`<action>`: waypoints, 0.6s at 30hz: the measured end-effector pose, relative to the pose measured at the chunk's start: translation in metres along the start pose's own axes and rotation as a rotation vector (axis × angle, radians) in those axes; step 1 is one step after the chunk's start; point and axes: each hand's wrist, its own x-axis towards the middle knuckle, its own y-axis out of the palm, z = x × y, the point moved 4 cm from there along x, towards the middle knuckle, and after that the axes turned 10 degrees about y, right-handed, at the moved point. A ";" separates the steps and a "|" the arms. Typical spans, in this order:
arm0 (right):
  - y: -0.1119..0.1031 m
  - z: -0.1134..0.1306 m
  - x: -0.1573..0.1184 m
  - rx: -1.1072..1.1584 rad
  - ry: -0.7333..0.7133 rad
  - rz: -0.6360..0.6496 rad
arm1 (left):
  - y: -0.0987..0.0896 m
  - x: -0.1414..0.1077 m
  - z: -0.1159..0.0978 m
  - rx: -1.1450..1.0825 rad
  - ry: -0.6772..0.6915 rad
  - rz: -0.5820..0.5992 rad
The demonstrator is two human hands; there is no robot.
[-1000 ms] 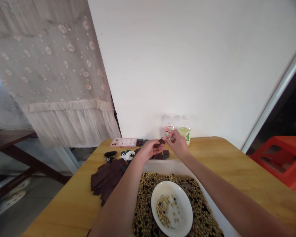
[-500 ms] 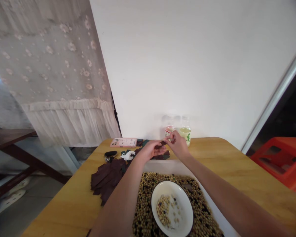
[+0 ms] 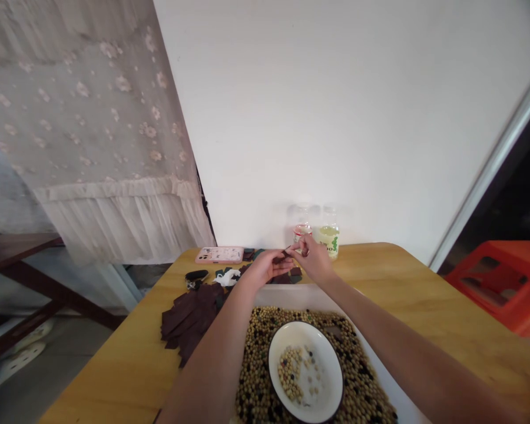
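"What is the right hand [image 3: 313, 258] doing?"

"Pinching a dark brown strip [image 3: 282, 255] narrowly in its fingertips, above the far edge of the white tray [image 3: 291, 297]."

"Which way does it lie?"

"Long axis left to right, one end toward the open left hand [image 3: 265, 266], apparently offered there for steadying."

view: head-worn | faces: forward and down | range: close above left hand [image 3: 262, 268], right hand [image 3: 313, 258] | beyond: white wall [image 3: 335, 118]
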 end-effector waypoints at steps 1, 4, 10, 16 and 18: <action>0.000 0.000 0.000 -0.005 0.001 0.001 | 0.001 -0.001 0.000 0.005 -0.009 0.010; -0.003 0.001 0.001 -0.018 0.016 -0.018 | 0.003 -0.003 -0.001 0.020 -0.023 0.011; -0.002 -0.001 0.001 -0.025 0.006 -0.019 | 0.004 -0.003 -0.002 0.041 -0.013 0.014; -0.003 -0.003 0.002 -0.008 0.019 -0.050 | 0.002 0.000 0.002 0.046 -0.022 0.038; -0.003 -0.005 0.003 0.004 0.042 -0.065 | 0.001 0.001 0.002 0.041 -0.020 0.050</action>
